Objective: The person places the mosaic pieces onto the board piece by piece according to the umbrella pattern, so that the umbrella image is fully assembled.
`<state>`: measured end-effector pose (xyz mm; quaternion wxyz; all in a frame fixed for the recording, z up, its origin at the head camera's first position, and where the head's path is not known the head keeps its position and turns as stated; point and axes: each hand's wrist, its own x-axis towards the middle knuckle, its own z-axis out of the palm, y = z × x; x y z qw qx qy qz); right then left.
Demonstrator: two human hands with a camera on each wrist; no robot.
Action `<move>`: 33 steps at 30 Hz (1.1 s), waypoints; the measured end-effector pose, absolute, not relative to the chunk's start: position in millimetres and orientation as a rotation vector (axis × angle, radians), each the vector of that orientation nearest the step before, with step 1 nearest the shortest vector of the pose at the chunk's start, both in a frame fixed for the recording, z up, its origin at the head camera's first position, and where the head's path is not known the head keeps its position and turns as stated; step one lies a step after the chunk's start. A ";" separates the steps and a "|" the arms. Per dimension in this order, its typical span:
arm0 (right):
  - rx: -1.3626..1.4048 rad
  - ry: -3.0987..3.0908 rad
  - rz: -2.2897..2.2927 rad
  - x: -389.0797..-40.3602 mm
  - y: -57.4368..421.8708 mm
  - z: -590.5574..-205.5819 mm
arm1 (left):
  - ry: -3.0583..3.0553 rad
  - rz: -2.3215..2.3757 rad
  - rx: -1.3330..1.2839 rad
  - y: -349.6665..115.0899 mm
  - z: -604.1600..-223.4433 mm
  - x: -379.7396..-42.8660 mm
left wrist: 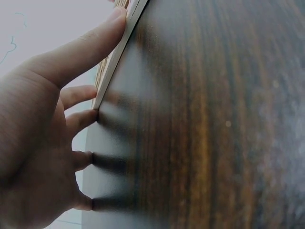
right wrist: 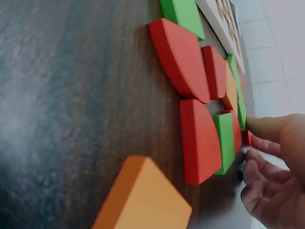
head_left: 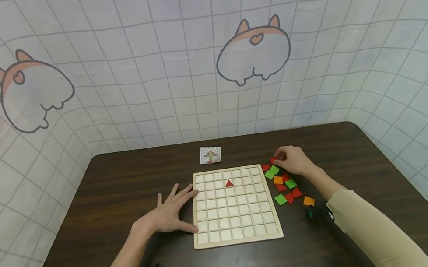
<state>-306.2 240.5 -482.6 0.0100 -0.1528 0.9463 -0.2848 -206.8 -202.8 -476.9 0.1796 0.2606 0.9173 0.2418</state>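
Observation:
A pale wooden grid board (head_left: 215,244) lies on the table, with one red triangle (head_left: 229,183) in an upper square. My left hand (head_left: 166,214) is spread at the board's left side. Its thumb and some fingertips rest against the rim in the left wrist view, while the other fingertips touch the tabletop. Past the board's right side, my right hand (head_left: 295,160) pinches a red piece (head_left: 274,160) between thumb and fingers at the far end of a loose group of pieces. In the right wrist view the fingers hide most of that piece (right wrist: 247,138).
Several red, green and orange pieces lie scattered along the board's right side, among them a green piece (head_left: 280,199) and an orange piece (head_left: 309,200) nearest the right wrist. Behind the board lies a small pattern card (head_left: 210,155). A white gridded curtain (head_left: 146,92) surrounds the dark wooden table (head_left: 123,174).

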 end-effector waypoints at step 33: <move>-0.653 2.922 -0.845 -306.1 254.6 -485.2 | 2.610 0.657 0.733 -203.5 -480.9 -207.2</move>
